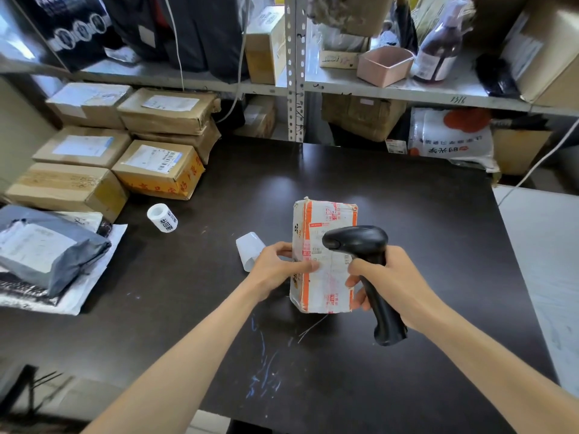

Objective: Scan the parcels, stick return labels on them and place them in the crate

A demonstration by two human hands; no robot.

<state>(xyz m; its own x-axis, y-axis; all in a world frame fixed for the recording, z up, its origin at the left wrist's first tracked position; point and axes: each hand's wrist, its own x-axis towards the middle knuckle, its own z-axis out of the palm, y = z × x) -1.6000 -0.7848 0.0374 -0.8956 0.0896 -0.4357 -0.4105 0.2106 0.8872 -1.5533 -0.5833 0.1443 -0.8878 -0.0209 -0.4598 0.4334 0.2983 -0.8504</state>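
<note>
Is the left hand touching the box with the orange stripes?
Touching. The head view shows the left hand holding the box by its left edge, with the thumb lying across its front.

Dark table (407, 214) — metal shelving (295, 89) (cluttered).

Light: bright, even, indoor | Glare: pale sheen on dark table (275, 186) toward 12 o'clock | Shadows: soft, weak | Distortion: shelf (376, 91) edges bow at 10 and 2 o'clock | Blur: corners soft
</note>
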